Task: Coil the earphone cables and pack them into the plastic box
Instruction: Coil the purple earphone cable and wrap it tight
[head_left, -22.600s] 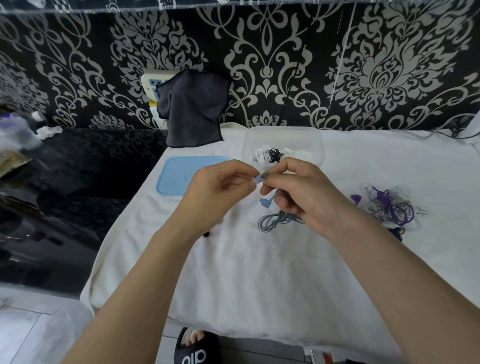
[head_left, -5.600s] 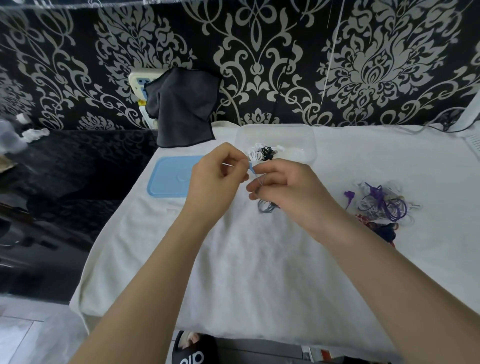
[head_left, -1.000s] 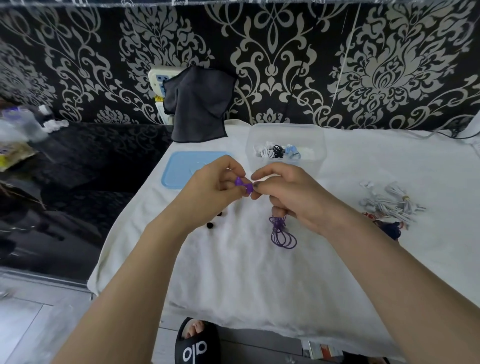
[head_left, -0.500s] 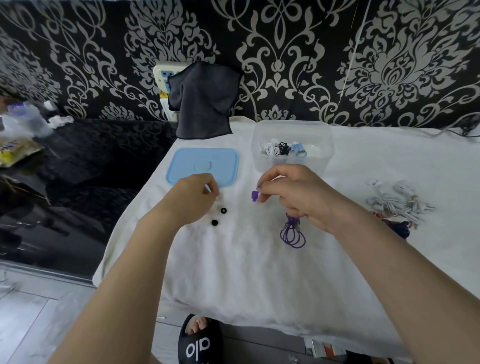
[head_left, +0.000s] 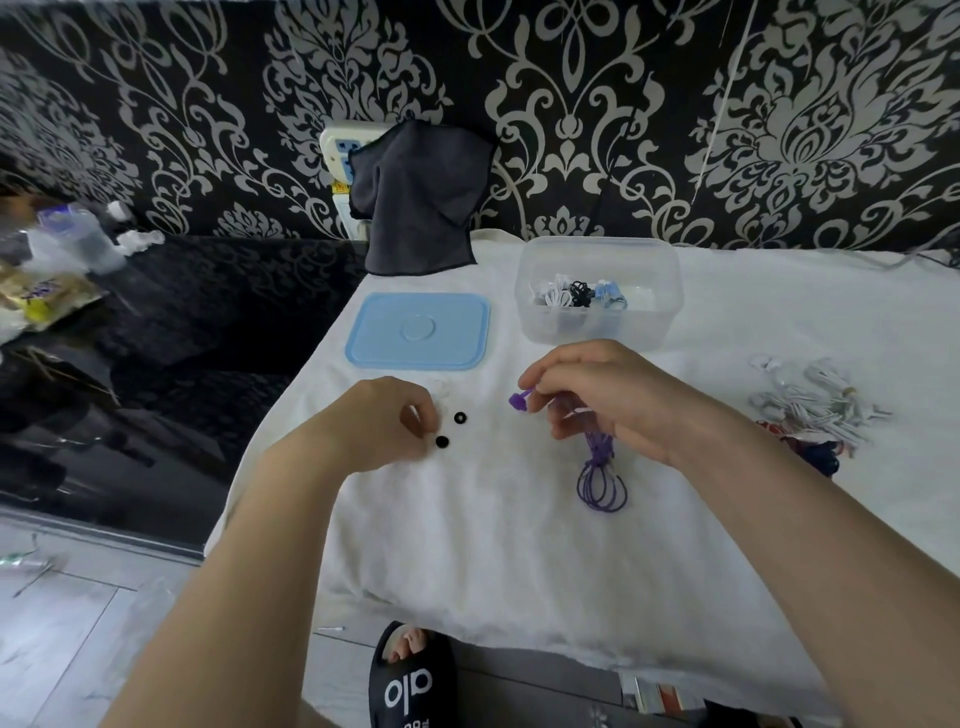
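My right hand (head_left: 608, 400) grips a coiled purple earphone cable (head_left: 600, 483). Its loops hang below my palm onto the white cloth, and a purple earbud (head_left: 517, 399) sticks out left of my fingertips. My left hand (head_left: 384, 421) hovers low over the cloth with fingers curled, thumb and forefinger close together, and I see nothing between them. Two small black ear tips (head_left: 441, 441) lie just right of those fingertips. The clear plastic box (head_left: 597, 332) stands open behind my hands, holding white, black and blue coiled earphones (head_left: 576, 296).
The box's blue lid (head_left: 418, 330) lies flat to the left of the box. A pile of white earphones (head_left: 815, 400) and a dark blue bundle (head_left: 818, 454) sit at the right. A dark cloth (head_left: 421, 208) hangs on the wall. The table's left edge drops off beside my left forearm.
My left hand let go of the purple earbud and moved down-left to the black ear tips. My right hand keeps the purple coil, a little lower and to the right.
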